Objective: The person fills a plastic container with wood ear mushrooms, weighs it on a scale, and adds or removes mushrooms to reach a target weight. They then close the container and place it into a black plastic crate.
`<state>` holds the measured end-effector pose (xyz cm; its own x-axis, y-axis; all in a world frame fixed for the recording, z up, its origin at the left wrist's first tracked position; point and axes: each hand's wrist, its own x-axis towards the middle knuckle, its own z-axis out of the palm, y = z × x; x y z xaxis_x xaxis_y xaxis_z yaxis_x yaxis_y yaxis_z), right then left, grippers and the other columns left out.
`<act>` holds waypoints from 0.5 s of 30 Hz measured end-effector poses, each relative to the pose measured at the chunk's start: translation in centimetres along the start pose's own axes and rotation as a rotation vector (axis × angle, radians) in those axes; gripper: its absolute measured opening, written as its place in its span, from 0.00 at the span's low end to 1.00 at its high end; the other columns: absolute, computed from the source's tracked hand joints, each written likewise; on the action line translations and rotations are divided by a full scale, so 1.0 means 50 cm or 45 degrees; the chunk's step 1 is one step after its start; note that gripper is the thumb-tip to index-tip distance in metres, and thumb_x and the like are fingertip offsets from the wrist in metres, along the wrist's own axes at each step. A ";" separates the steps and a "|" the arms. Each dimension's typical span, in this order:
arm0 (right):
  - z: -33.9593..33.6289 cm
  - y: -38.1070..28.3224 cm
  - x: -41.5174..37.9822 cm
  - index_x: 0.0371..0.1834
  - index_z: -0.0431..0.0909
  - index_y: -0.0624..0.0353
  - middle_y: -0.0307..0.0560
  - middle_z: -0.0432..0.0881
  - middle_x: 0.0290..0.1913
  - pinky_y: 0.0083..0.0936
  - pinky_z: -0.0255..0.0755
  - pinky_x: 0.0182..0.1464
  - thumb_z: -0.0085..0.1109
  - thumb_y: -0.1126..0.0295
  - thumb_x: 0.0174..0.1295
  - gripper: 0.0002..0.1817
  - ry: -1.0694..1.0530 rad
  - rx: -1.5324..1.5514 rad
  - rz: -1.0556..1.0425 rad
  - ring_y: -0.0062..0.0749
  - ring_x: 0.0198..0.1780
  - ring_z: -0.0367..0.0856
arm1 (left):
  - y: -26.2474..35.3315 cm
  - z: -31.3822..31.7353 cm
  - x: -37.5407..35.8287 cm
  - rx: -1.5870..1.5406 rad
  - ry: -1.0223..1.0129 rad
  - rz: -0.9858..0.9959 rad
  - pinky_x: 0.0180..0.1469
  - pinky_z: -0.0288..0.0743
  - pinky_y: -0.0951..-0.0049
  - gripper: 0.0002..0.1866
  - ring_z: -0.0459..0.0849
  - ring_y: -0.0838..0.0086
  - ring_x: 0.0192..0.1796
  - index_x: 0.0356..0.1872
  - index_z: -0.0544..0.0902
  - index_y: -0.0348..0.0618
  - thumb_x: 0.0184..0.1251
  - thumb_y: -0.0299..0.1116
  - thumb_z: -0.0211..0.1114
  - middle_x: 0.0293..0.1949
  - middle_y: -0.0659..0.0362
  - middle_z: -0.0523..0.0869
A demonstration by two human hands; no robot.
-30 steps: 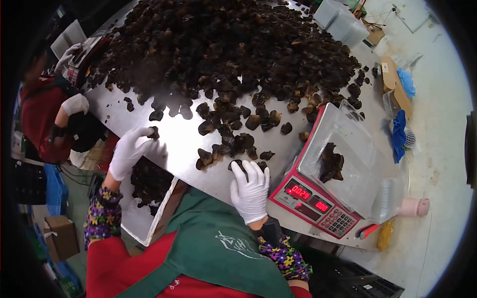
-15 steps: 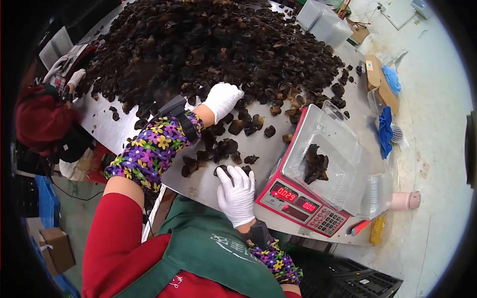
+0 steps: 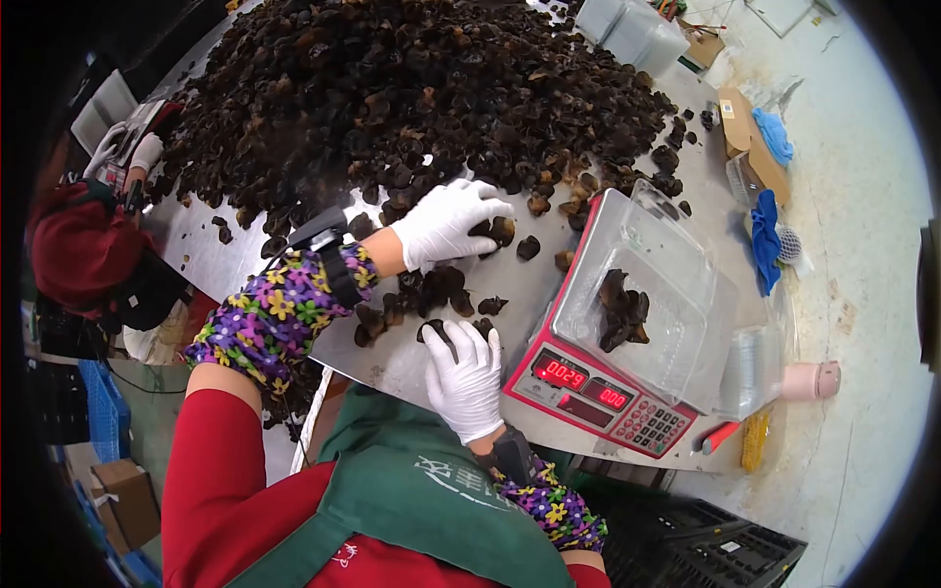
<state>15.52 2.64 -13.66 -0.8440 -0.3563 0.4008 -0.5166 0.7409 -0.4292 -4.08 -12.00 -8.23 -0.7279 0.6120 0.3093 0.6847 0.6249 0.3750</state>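
On the table (image 3: 345,349), dark piece (image 3: 504,232) at left hand's (image 3: 443,224) narrowly parted fingers (image 3: 490,208), long axis unclear.

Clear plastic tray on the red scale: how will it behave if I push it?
The clear plastic tray looks thin-walled, so it will probably feel light and flex a little. It may slide easily on the red-edged electronic scale, holding only a small clump of curled, dark brown pieces. Those look loose and could shift.

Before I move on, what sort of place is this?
Probably a food sorting or packing workroom: a large heap of dark, fungus-like pieces on a metal table, a lit digital scale bearing a clear plastic tray, and a co-worker at the same table.
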 end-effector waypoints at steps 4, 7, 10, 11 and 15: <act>-0.002 -0.001 -0.004 0.66 0.77 0.47 0.47 0.74 0.62 0.58 0.57 0.72 0.66 0.70 0.55 0.30 0.040 0.000 -0.024 0.47 0.67 0.69 | 0.006 0.036 -0.005 0.126 -0.241 0.011 0.56 0.76 0.57 0.18 0.80 0.55 0.57 0.50 0.84 0.52 0.58 0.36 0.72 0.50 0.56 0.83; -0.005 -0.003 -0.010 0.62 0.79 0.45 0.43 0.76 0.60 0.56 0.58 0.73 0.67 0.71 0.53 0.28 0.072 0.013 -0.098 0.43 0.67 0.70 | 0.006 0.025 -0.028 0.179 -0.289 -0.167 0.53 0.76 0.56 0.11 0.81 0.58 0.53 0.43 0.84 0.52 0.58 0.34 0.70 0.42 0.60 0.83; -0.005 -0.004 -0.015 0.61 0.80 0.45 0.42 0.76 0.61 0.56 0.59 0.73 0.67 0.71 0.53 0.28 0.077 0.031 -0.141 0.43 0.66 0.71 | -0.001 -0.020 -0.094 0.342 -0.180 -0.137 0.50 0.74 0.58 0.11 0.81 0.60 0.49 0.42 0.84 0.51 0.58 0.35 0.70 0.41 0.59 0.83; -0.005 -0.004 -0.015 0.61 0.80 0.45 0.42 0.76 0.61 0.56 0.59 0.73 0.67 0.71 0.53 0.28 0.077 0.040 -0.144 0.43 0.66 0.71 | 0.008 -0.041 -0.110 0.388 -0.167 -0.188 0.49 0.74 0.58 0.12 0.81 0.60 0.49 0.43 0.84 0.51 0.58 0.36 0.70 0.41 0.59 0.83; -0.007 -0.006 -0.013 0.60 0.81 0.46 0.42 0.77 0.60 0.57 0.59 0.73 0.67 0.71 0.52 0.27 0.077 0.040 -0.161 0.43 0.66 0.71 | 0.030 -0.089 -0.146 0.393 0.007 -0.181 0.50 0.74 0.59 0.16 0.80 0.60 0.50 0.47 0.84 0.53 0.56 0.37 0.73 0.45 0.59 0.82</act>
<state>16.27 2.81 -13.51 -0.7623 -0.4103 0.5006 -0.6233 0.6737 -0.3970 2.12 -17.69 -6.05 -0.8164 0.5062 0.2779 0.5545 0.8215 0.1326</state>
